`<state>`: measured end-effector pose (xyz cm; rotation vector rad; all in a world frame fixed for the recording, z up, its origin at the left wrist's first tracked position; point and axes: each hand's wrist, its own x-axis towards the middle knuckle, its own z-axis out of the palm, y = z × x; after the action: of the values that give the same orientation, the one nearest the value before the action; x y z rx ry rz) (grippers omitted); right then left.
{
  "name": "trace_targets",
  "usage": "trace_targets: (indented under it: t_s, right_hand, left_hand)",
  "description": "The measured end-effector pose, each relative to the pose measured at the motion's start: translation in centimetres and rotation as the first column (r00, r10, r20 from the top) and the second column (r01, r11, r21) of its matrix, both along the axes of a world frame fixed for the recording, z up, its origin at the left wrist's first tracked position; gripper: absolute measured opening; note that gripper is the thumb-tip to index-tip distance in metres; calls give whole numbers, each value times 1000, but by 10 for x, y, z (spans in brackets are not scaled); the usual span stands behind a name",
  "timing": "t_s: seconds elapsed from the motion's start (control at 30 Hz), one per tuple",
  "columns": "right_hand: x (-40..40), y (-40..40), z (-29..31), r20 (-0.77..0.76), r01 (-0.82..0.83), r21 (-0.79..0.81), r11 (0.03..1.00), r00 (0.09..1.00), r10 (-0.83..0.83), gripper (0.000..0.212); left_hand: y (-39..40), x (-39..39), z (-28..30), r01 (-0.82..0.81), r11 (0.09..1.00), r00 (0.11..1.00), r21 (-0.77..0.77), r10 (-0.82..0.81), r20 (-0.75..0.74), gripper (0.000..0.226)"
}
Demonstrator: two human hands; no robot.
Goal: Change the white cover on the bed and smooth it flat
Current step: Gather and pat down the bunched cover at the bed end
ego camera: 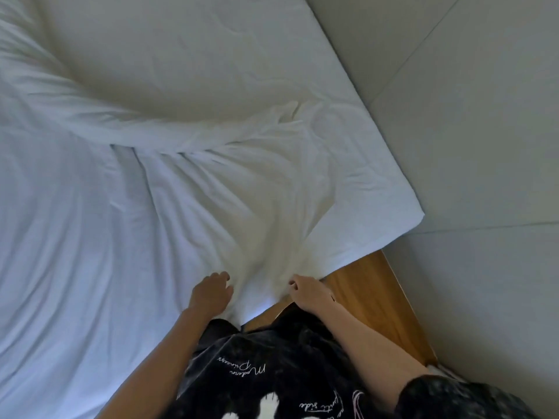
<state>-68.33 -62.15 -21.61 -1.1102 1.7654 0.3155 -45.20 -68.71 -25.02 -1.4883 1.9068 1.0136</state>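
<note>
Gripping white cover [211,182] edge, both hands' fingers curled into cloth, fingertips hidden, bed frame [372,297] half covered.

**Both hands at the cover's near edge**

The left hand [211,290] and right hand [310,290] grip the white cover [211,182] with curled fingers; wrinkles fan outward from them. A wooden bed frame [369,297] shows beside grey floor tiles [484,146].

White cover [187,122], honey-brown wooden frame [372,297], grey floor [484,146], black shirt [272,373] with white lettering
</note>
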Motion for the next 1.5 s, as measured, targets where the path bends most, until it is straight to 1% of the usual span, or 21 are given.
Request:
trace_targets:
  t_s: [0.1,0.2,0.37,0.47,0.53,0.63,0.67,0.7,0.77,0.8,0.83,0.9,0.93,0.97,1.07,1.1,1.17,1.23,1.37,1.43,1.5]
  right_hand:
    - [-49,-41,-25,36,-38,-6,999,999,39,31]
    - [-108,-86,-63,20,-38,-32,999,999,38,27]
    - [-208,-178,-143,-74,-28,-142,990,997,18,26]
    - [-250,-237,-191,-127,25,-279,960,990,-62,34]
    - [-268,-273,-218,-132,49,-399,916,985,-110,38]
    - [-284,-321,-250,-99,54,-644,763,983,-153,47]
    - [-288,-337,-258,-86,50,-685,727,985,-148,53]
    - [-292,-352,-264,-62,66,-687,723,987,-148,60]
    - [-295,-380,-275,18,140,-610,780,987,-162,74]
    - [-295,-392,-278,50,154,-562,812,987,-153,75]
    - [-295,-400,-282,73,144,-515,845,990,-125,67]
    - [-291,-405,-288,68,55,-436,898,997,-28,34]
    - [-290,-405,-289,76,26,-431,902,997,8,32]
    - [-289,-404,-289,91,16,-450,893,995,28,37]
    - [-294,-403,-277,87,-5,-600,800,994,71,45]
    - [-298,-403,-272,75,-9,-643,765,994,74,47]
    - [-304,-406,-259,33,-33,-717,697,996,81,47]
    - [-308,-410,-247,-11,-86,-776,625,992,123,40]
    - [-300,-424,-223,-104,-200,-857,474,970,222,34]
    - [-292,-435,-212,-161,-246,-871,425,961,226,34]
    - [-282,-449,-204,-270,-332,-856,396,941,204,32]
  left_hand:
    - [-16,-47,-14,-78,997,996,20,77,45,37]
    - [-33,-107,-37,-164,986,983,4,163,80,36]
    - [-87,-211,-96,-252,966,968,-61,252,-3,37]
    - [-137,-255,-142,-256,944,965,-210,237,-112,38]
    - [-174,-276,-170,-245,917,964,-315,196,-179,41]
    - [-226,-296,-201,-252,841,958,-478,145,-248,49]
    - [-239,-299,-212,-272,803,954,-530,153,-259,49]
    - [-249,-301,-221,-295,768,950,-568,171,-262,48]
    - [-263,-302,-237,-321,717,944,-619,191,-268,48]
    - [-267,-302,-246,-314,708,947,-633,184,-263,49]
    - [-271,-303,-254,-297,716,952,-631,175,-249,51]
    - [-274,-305,-265,-286,750,956,-596,185,-226,60]
    - [-275,-306,-268,-299,761,953,-576,204,-225,65]
    - [-275,-308,-269,-316,770,948,-555,224,-228,70]
    - [-275,-311,-267,-336,779,941,-530,254,-224,77]
    - [-277,-312,-264,-326,766,945,-553,242,-221,72]
    - [-280,-313,-259,-302,710,952,-637,183,-247,48]
    - [-284,-314,-254,-291,678,949,-675,117,-292,32]
    - [-287,-310,-237,-280,641,943,-715,45,-329,31]
    - [-289,-304,-224,-342,574,926,-744,71,-371,31]
    - [-292,-297,-215,-418,492,900,-763,113,-420,31]
